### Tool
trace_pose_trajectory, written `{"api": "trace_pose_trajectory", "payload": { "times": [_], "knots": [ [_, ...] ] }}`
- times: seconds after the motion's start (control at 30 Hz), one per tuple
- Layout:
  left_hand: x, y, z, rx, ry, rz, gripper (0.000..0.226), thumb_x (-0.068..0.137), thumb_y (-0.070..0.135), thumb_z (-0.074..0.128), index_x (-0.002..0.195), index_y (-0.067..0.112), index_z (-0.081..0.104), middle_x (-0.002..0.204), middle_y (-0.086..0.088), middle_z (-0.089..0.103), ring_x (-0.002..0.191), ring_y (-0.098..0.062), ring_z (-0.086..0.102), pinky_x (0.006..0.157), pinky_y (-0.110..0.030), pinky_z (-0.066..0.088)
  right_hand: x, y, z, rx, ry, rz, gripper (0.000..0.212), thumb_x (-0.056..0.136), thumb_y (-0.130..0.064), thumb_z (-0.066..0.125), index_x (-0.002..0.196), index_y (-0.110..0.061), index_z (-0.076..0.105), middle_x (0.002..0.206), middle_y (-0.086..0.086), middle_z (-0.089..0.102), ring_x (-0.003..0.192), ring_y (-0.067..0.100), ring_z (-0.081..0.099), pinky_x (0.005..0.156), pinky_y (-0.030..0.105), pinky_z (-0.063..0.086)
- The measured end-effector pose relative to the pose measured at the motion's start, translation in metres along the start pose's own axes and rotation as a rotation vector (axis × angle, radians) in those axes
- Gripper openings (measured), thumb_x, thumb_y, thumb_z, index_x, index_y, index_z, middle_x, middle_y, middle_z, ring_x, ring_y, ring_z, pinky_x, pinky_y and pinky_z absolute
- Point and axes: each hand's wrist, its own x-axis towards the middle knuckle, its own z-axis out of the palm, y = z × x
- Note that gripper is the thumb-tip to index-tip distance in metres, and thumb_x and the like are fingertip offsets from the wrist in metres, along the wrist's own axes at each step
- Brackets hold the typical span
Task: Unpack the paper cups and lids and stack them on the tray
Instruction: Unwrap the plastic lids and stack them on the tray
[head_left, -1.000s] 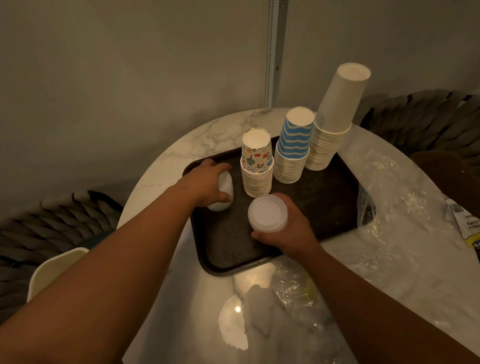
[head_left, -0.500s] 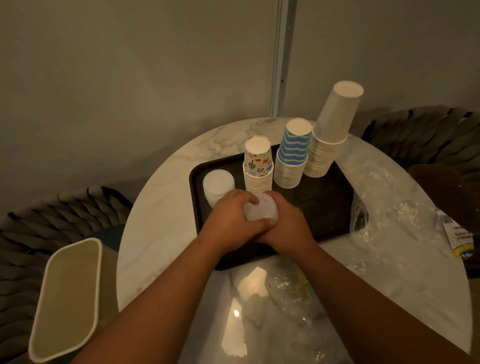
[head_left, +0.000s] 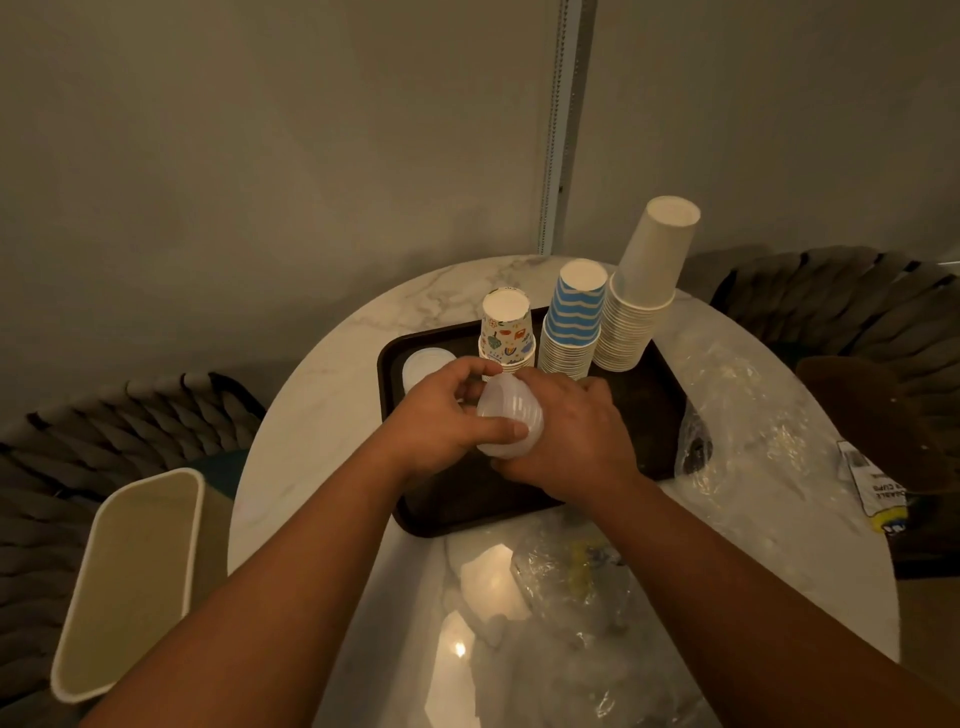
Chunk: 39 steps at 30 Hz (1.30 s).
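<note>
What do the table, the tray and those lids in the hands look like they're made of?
Table: seems polished marble or a marble look, white with grey veins and a glossy lamp reflection. Tray: dark and matte, probably plastic. Lids: translucent whitish plastic with ribbed edges, held by the left hand and right hand.

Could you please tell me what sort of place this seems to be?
Probably a café corner or a home dining nook; it is hard to be sure. A round marble table stands against a plain wall, woven chairs flank it, and a dark serving tray holds stacks of paper cups.
</note>
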Motion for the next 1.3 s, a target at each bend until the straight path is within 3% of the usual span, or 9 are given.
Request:
{"api": "trace_pose_trajectory", "payload": {
  "times": [0.23, 0.43, 0.57, 0.77, 0.9, 1.07, 1.17, 1.3],
  "knots": [
    [0.004, 0.002, -0.005, 0.13, 0.045, -0.003, 0.069, 0.068, 0.031, 0.087, 0.127, 0.031, 0.052, 0.114, 0.011, 0.059, 0.105, -0.016, 0.061, 0.089, -0.039, 0.057, -0.005, -0.01, 0.003, 0.526, -0.007, 0.184, 0.078, 0.052, -0.047, 0.087, 0.12, -0.029, 0.053, 0.108, -0.01, 0.065, 0.1, 0.012, 0.062, 0.09, 0.038, 0.051],
    [0.011, 0.005, -0.022, 0.327, 0.124, 0.042, 0.077, 0.068, 0.037, 0.085, 0.135, 0.031, 0.047, 0.123, 0.009, 0.056, 0.105, -0.014, 0.058, 0.089, -0.033, 0.053, -0.009, -0.008, 0.035, 0.846, 0.032, 0.367, 0.081, 0.053, -0.029, 0.093, 0.121, -0.035, 0.049, 0.112, -0.014, 0.061, 0.105, 0.006, 0.058, 0.081, 0.012, 0.044],
    [0.032, 0.005, -0.059, 0.658, 0.207, 0.015, 0.08, 0.072, 0.036, 0.081, 0.141, 0.028, 0.042, 0.135, 0.0, 0.052, 0.118, -0.022, 0.053, 0.089, -0.033, 0.047, -0.009, -0.004, 0.046, 0.892, 0.059, 0.411, 0.081, 0.054, -0.021, 0.093, 0.119, -0.036, 0.046, 0.111, -0.02, 0.054, 0.106, 0.005, 0.052, 0.079, 0.002, 0.037],
    [0.085, -0.009, -0.071, 0.99, 0.005, -0.003, 0.086, 0.072, 0.034, 0.082, 0.145, 0.024, 0.037, 0.141, -0.005, 0.05, 0.123, -0.026, 0.05, 0.094, -0.036, 0.047, -0.008, -0.001, 0.056, 0.883, 0.073, 0.42, 0.083, 0.055, -0.018, 0.093, 0.119, -0.035, 0.044, 0.115, -0.014, 0.054, 0.111, 0.008, 0.051, 0.093, 0.023, 0.042],
    [0.105, -0.02, -0.065, 1.055, -0.087, -0.003, 0.087, 0.073, 0.035, 0.082, 0.146, 0.025, 0.037, 0.142, -0.006, 0.048, 0.124, -0.026, 0.049, 0.093, -0.035, 0.047, -0.005, 0.0, 0.059, 0.85, 0.077, 0.409, 0.084, 0.053, -0.022, 0.093, 0.121, -0.035, 0.045, 0.118, -0.013, 0.055, 0.113, 0.009, 0.052, 0.095, 0.025, 0.043],
    [0.115, -0.035, -0.06, 1.108, -0.115, -0.015, 0.086, 0.074, 0.036, 0.08, 0.147, 0.028, 0.035, 0.142, -0.006, 0.047, 0.123, -0.027, 0.05, 0.093, -0.036, 0.048, -0.004, 0.001, 0.057, 0.839, 0.093, 0.395, 0.083, 0.052, -0.024, 0.094, 0.118, -0.039, 0.045, 0.112, -0.023, 0.055, 0.107, 0.0, 0.053, 0.089, 0.014, 0.041],
    [0.114, -0.037, -0.058, 1.109, -0.12, -0.024, 0.087, 0.074, 0.038, 0.079, 0.147, 0.028, 0.034, 0.143, -0.006, 0.045, 0.123, -0.027, 0.049, 0.094, -0.037, 0.049, -0.006, 0.002, 0.055, 0.829, 0.1, 0.39, 0.085, 0.052, -0.026, 0.094, 0.121, -0.036, 0.046, 0.115, -0.023, 0.054, 0.111, 0.003, 0.053, 0.094, 0.02, 0.044],
    [0.093, -0.016, -0.064, 1.035, -0.093, -0.062, 0.096, 0.073, 0.046, 0.079, 0.151, 0.026, 0.027, 0.155, -0.004, 0.03, 0.136, -0.028, 0.039, 0.105, -0.041, 0.042, -0.007, 0.001, 0.043, 0.803, 0.069, 0.378, 0.086, 0.052, -0.026, 0.094, 0.122, -0.037, 0.045, 0.115, -0.021, 0.053, 0.111, 0.004, 0.052, 0.094, 0.021, 0.044]
  ]
}}
